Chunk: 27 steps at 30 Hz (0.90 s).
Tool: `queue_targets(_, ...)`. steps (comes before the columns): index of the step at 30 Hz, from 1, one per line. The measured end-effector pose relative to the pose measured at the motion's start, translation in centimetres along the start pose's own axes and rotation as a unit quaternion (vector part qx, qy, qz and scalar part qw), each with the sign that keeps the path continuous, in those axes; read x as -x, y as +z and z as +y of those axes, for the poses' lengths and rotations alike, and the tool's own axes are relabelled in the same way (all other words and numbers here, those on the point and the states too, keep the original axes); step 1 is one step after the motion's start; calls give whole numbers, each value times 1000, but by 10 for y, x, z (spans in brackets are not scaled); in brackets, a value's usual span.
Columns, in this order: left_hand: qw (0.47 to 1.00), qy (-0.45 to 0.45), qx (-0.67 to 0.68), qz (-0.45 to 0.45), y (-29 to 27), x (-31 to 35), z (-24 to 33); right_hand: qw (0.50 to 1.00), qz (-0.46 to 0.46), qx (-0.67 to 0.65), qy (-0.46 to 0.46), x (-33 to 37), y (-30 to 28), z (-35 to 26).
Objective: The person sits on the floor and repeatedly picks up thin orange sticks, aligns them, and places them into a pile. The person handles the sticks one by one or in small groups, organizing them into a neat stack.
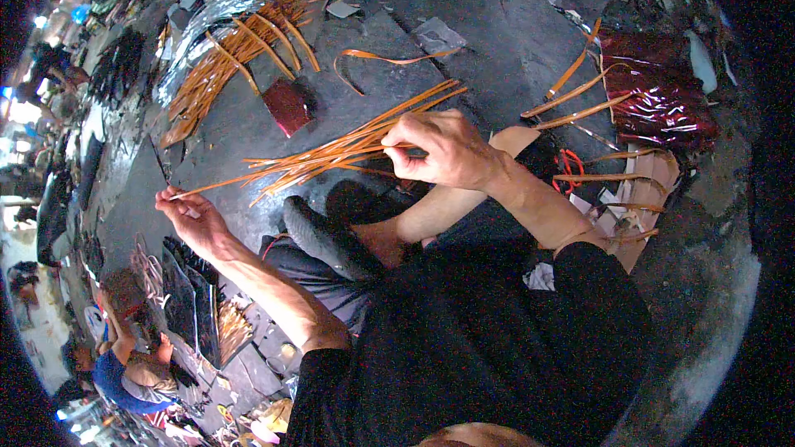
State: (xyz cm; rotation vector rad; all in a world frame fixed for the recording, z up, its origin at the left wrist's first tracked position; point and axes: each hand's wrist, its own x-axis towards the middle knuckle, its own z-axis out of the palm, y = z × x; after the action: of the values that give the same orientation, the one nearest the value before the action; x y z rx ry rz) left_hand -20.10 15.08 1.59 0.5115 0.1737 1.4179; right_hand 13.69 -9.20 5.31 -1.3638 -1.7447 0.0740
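A loose bundle of thin, glossy orange-brown strips [331, 157] lies on the dark floor in front of my crossed legs. My left hand [195, 222] pinches the left end of one strip, which stretches right along the bundle. Over the bundle's right part, my right hand [447, 149] is closed, thumb and forefinger pinched where that strip seems to run; the fingers hide the exact contact. A wider brown strip [393, 56] lies curved beyond the bundle. Just past the bundle sits a small dark red shiny piece [287, 106].
A larger pile of orange-brown strips [215, 74] lies far left beside silvery strips [207, 25]. To the right are a dark red shiny sheet [658, 91] and several brown straps [584, 112]. My grey-socked foot [327, 240] is near the bundle. Another person [137, 372] sits lower left.
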Motion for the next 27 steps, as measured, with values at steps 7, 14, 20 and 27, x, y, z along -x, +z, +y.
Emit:
queue_targets(7, 1000, -7, 16, -8, -37, -18, 21, 1000, -8, 11, -8, 8, -9, 6)
queue_targets(14, 998, 22, -31, 57, -68, -26, 35, 999, -17, 28, 3, 17, -15, 10)
queue_targets(20, 998, 13, -32, 58, -89, -29, 44, 998, -31, 18, 59, 22, -21, 14)
queue_targets(27, 897, -39, -386, 211, -174, 1, 44, 974, -175, 36, 142, 25, -5, 49)
